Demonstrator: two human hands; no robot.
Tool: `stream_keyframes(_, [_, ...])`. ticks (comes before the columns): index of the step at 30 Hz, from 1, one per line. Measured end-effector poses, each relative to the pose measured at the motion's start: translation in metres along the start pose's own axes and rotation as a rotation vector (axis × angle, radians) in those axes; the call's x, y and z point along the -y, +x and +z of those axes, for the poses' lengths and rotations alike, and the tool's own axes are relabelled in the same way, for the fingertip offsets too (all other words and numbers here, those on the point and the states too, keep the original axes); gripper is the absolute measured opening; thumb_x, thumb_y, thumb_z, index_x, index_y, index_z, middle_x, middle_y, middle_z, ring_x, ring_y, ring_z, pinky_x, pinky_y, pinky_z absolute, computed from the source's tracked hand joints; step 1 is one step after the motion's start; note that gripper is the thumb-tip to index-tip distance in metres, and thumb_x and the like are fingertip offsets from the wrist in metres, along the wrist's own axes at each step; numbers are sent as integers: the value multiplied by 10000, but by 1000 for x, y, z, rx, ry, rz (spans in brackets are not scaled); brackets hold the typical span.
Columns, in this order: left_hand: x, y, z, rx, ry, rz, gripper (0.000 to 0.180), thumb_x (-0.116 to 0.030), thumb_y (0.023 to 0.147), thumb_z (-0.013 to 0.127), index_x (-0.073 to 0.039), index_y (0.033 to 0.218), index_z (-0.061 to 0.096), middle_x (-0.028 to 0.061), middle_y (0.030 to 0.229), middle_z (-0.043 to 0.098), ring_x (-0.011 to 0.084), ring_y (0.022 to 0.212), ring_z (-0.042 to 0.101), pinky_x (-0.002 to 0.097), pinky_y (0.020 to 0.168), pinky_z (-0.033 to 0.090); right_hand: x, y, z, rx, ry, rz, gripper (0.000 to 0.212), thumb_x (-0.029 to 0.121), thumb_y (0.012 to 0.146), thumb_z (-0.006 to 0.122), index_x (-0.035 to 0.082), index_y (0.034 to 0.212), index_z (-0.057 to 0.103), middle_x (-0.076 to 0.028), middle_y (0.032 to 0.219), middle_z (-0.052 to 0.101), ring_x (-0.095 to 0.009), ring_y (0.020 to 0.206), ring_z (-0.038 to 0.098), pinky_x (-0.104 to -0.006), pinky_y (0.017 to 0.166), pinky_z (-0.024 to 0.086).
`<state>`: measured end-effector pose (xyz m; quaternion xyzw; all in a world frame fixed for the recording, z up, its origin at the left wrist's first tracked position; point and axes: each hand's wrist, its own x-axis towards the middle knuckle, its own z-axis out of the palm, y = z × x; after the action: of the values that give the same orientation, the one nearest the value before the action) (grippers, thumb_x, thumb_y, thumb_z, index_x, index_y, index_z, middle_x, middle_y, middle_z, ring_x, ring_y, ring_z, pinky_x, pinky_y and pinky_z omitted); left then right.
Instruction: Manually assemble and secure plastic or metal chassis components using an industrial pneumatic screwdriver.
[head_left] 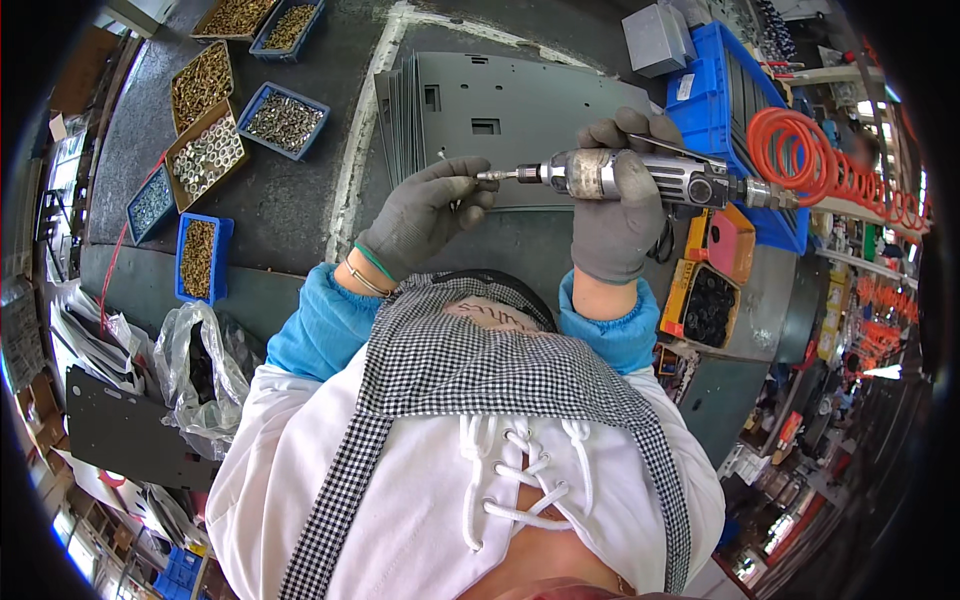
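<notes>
Over a workbench (270, 185), at the near edge of a stack of grey metal plates (550, 92), I hold a silver power screwdriver (590, 176) level, its tip pointing left. My gloved right hand (618, 205) is clamped around its body. My gloved left hand (425, 215) is curled, thumb and fingertips together at the tip; I cannot tell whether they pinch the tip or a small piece there. A red coiled hose (783, 165) joins the tool's right end, near a blue crate (692, 118). Well to the left, a blue tray (268, 147) holds small silver parts.
</notes>
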<state>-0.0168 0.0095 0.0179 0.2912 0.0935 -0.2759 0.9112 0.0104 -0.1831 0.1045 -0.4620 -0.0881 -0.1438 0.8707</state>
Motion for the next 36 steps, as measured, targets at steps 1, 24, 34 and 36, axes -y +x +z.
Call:
stream_keyframes(1, [-3,-2,3,-8,-35,-8,393,-123,1033,461,64,1379,460,131,1157,615,147,960,613,232,774,553,1,-1,-2,-1,-7,-17,486,-4,812,592,83,1287,534,-142,1173,648,-263,970,674,-431,841,585])
stream_keyframes(24, [17,3,13,-251,-93,-84,375,-243,1047,526,22,1311,503,57,1049,621,87,787,600,160,614,507,17,-12,-29,-64,-8,-98,492,77,836,643,86,1312,518,-142,1216,652,-252,1044,666,-437,924,554])
stream_keyframes(34, [23,0,-4,-131,-48,-86,259,-181,1046,510,-1,1232,528,59,1015,638,99,811,629,198,668,553,12,-14,-25,-74,-16,-76,476,82,842,653,91,1301,526,-149,1202,652,-266,1028,673,-440,913,562])
stream_keyframes(36, [24,0,-4,-134,-29,-87,247,-200,1052,504,-8,1201,545,52,990,642,88,781,613,205,653,545,11,-16,-21,-77,-16,-58,473,69,846,644,89,1303,525,-153,1204,650,-270,1029,672,-445,913,561])
